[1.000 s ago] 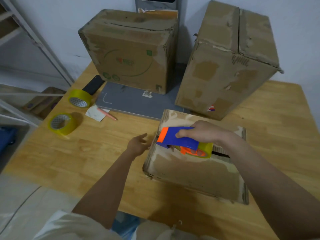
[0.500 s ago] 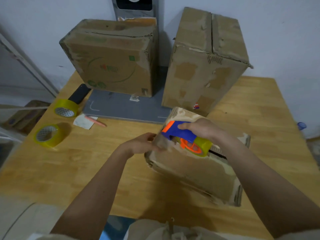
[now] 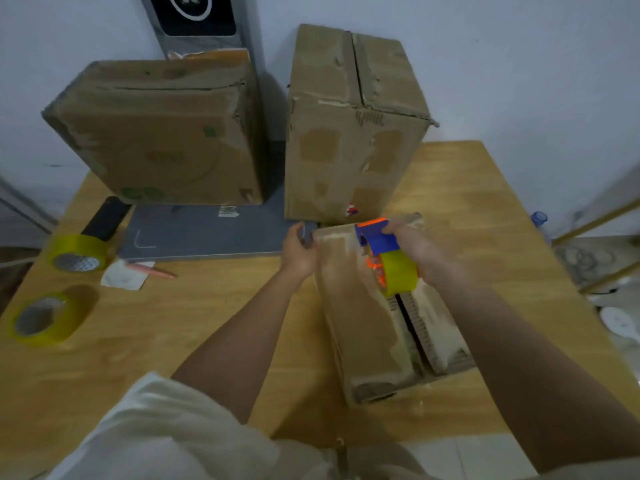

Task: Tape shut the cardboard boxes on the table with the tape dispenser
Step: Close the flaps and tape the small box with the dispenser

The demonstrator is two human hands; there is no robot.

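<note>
- Cardboard boxes: three; small box nearest.
- Loose tape rolls: two.
- Right hand grips tape dispenser.
- Left hand curled on small box's far corner.

Small cardboard box: far end of its top seam hidden beneath the tape dispenser and right hand; far left corner covered by the left hand. Grey board: rear portion hidden under the two large boxes. Dark upright panel: cut off by the top edge. Printed markings on the left large box: blurred, unreadable. Blue object past the table's right edge: too small to identify.
</note>
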